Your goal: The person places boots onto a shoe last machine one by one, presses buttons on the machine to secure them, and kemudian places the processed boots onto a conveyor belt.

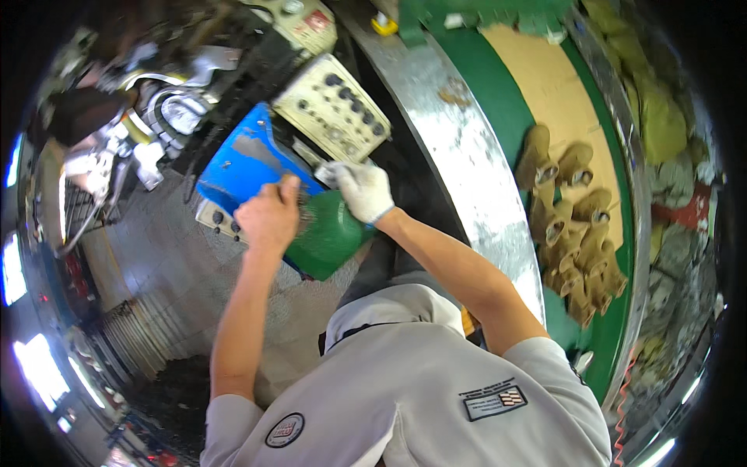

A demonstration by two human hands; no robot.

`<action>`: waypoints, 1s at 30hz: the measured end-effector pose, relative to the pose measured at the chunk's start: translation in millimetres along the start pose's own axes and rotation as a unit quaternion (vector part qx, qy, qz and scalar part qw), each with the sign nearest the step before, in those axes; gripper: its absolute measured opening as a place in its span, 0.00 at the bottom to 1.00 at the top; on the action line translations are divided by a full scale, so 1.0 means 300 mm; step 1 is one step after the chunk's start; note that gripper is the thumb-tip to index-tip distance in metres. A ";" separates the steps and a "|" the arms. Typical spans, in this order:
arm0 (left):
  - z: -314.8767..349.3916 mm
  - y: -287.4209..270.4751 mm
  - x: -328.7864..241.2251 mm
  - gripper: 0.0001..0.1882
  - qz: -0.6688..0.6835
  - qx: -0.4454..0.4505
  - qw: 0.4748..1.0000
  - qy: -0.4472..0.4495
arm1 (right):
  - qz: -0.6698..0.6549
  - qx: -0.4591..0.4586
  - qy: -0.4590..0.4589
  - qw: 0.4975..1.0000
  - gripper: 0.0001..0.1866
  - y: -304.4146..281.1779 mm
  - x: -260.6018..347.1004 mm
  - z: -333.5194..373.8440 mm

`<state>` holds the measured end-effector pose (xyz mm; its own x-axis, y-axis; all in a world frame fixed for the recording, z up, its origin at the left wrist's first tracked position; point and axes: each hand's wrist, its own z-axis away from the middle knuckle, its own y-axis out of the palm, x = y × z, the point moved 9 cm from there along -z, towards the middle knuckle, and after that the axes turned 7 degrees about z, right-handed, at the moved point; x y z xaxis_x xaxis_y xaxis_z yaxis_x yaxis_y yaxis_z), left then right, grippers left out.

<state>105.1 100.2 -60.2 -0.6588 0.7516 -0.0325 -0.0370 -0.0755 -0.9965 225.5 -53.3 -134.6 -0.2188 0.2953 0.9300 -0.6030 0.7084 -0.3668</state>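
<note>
Light grey short-sleeved shirt (342,397) on that person. Left chest: round dark-rimmed badge (285,430), reddish centre. Right chest: dark-edged rectangular patch (496,402), red-and-white stripes, dark lettering above. Small dark mark on right sleeve (545,367). Dark grey trousers (411,268). Right hand (362,191): white glove, pale blue cuff edge. Left hand (268,214) bare
</note>
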 end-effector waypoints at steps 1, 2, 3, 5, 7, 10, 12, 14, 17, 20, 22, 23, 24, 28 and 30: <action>-0.031 0.019 -0.004 0.36 -0.020 0.043 0.999 -0.006 | 0.019 0.000 0.014 1.000 0.18 -0.009 -0.016 0.001; -0.041 0.051 0.020 0.35 0.017 0.022 1.000 0.013 | -0.009 -0.037 -0.012 0.999 0.17 -0.038 -0.004 0.010; -0.039 0.052 0.022 0.33 0.023 -0.006 0.999 0.021 | -0.032 -0.079 -0.036 0.996 0.16 -0.068 -0.022 0.021; -0.015 0.022 0.028 0.24 0.100 -0.044 0.994 0.032 | -0.119 -0.208 0.028 0.970 0.17 -0.133 -0.169 0.085; -0.024 0.048 0.050 0.20 0.157 -0.045 0.986 0.011 | -0.214 -0.315 0.146 0.913 0.19 -0.203 -0.432 0.181; -0.013 0.025 -0.007 0.18 0.265 -0.063 0.961 0.046 | -0.295 -0.290 0.328 0.849 0.17 -0.093 -0.908 0.367; -0.013 0.029 -0.032 0.20 0.283 -0.034 0.958 0.012 | -0.331 -0.215 0.436 0.809 0.15 0.101 -1.188 0.517; -0.019 0.038 -0.008 0.21 0.300 -0.027 0.953 0.025 | -0.372 -0.170 0.455 0.791 0.15 0.300 -1.331 0.579; -0.002 0.012 0.104 0.20 0.244 -0.091 0.964 -0.051 | -0.415 -0.142 0.456 0.775 0.17 0.567 -1.447 0.571; 0.008 -0.016 0.154 0.22 0.044 -0.098 0.981 0.160 | -0.507 -0.146 0.496 0.689 0.28 0.860 -1.605 0.518; 0.058 -0.034 0.115 0.24 -0.129 -0.123 0.944 0.276 | -0.513 -0.190 0.517 0.659 0.22 0.964 -1.665 0.474; 0.083 -0.031 0.090 0.25 -0.220 -0.134 0.910 0.325 | -0.529 -0.177 0.496 0.666 0.23 1.003 -1.663 0.417; 0.092 -0.045 0.100 0.26 -0.262 -0.135 0.896 0.331 | -0.543 -0.164 0.479 0.670 0.23 1.035 -1.662 0.374; 0.094 -0.079 0.071 0.28 -0.161 -0.181 0.944 0.223 | -0.555 -0.136 0.401 0.716 0.20 1.198 -1.741 0.204; 0.096 -0.061 0.051 0.27 -0.122 -0.181 0.954 0.204 | -0.592 -0.103 0.402 0.691 0.14 1.258 -1.710 0.155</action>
<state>74.1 94.1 -40.2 -0.3136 0.9158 0.2508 0.1589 0.3111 -0.9370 74.5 32.8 -749.0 0.8811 -0.3670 0.2983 0.1452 0.8102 0.5679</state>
